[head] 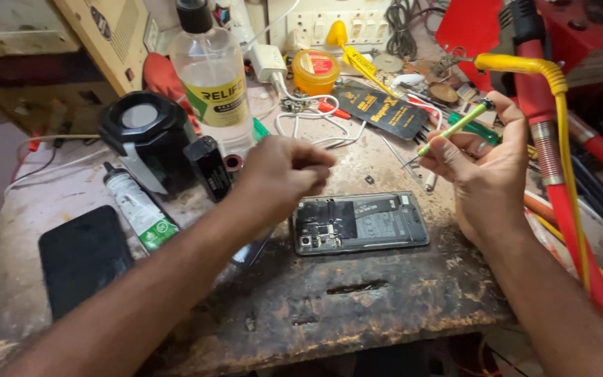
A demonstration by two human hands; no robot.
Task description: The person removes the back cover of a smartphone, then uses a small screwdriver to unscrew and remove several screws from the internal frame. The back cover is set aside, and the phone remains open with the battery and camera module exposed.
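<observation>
Right hand (pixel 487 171) has its grip clamped on a slim green screwdriver (pixel 455 128), held tilted with the tip pointing down-left and the dark cap end up by the thumb. The hand hovers above the right end of the opened phone (pixel 361 222) and doesn't touch it.

Left hand (pixel 280 171) is up off the table (pixel 357 293) too, fingers pinched together. Looks like it's got something tiny between the fingertips, but honestly it's too small and blurry to tell what, or whether anything's there at all.

The phone lies flat, back cover off, dark shielding and the camera corner showing, just below and between the two hands.

Around it: a clear bottle with a black cap (pixel 212 77) behind the left hand, a black round gadget (pixel 149 136) and a small black block (pixel 208 166) beside it, a white tube with a green end (pixel 137 208), and a dark phone face-down (pixel 83 255) near the left edge. A red-and-yellow hose (pixel 560 174) runs down the right side, partly cut off by the frame. The back of the table is a tangle of wires and small bits that are hard to sort out.
</observation>
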